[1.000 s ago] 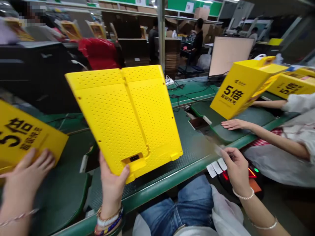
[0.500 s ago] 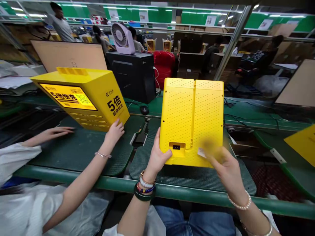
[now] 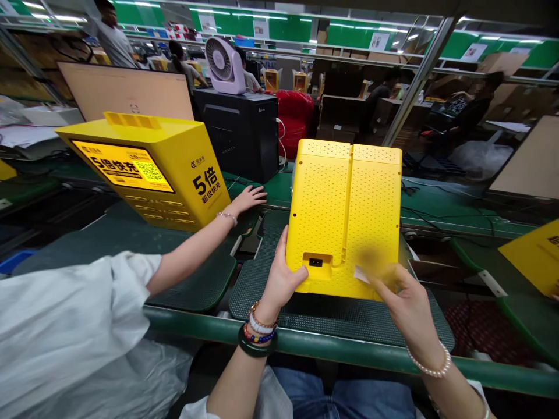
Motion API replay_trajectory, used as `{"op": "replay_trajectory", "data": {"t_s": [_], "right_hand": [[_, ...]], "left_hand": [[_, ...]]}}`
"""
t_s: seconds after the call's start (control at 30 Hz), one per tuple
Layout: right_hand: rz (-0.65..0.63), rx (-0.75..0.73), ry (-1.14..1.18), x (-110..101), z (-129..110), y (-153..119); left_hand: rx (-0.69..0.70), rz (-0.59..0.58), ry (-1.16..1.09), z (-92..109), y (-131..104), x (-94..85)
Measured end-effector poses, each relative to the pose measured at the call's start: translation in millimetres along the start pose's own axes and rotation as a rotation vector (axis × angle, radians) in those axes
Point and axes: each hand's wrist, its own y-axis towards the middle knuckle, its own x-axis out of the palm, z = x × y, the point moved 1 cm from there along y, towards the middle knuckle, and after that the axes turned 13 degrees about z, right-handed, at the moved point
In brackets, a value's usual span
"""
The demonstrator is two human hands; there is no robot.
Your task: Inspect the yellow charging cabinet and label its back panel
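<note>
We saw the left hand (image 3: 282, 279) clamped on the upright yellow perforated cabinet (image 3: 345, 215), at its lower left corner. The right hand (image 3: 404, 299) pinched a small white label (image 3: 360, 274) against the cabinet's lower back, fingers together, on the green worktop (image 3: 332, 343).

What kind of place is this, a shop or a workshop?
Most likely a factory assembly line. Identical yellow charging cabinets sit along a green workbench: one yellow cabinet steadied by the left hand, another printed cabinet beside a co-worker's hand. Stacked cardboard boxes fill the shelves behind.
</note>
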Motion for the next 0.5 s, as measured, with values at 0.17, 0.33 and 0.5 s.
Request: {"op": "replay_trajectory", "data": {"t_s": [0.17, 0.33, 0.5], "right_hand": [[-0.019, -0.012, 0.028, 0.9, 0.2, 1.4], [-0.028, -0.005, 0.019, 0.0, -0.7, 2.7], [-0.017, -0.014, 0.004, -1.3, -5.8, 2.9]], "left_hand": [[-0.03, -0.01, -0.022, 0.2, -0.2, 0.8], [-0.031, -0.009, -0.029, 0.4, -0.6, 0.6], [-0.016, -0.006, -0.002, 1.0, 0.8, 0.0]]}}
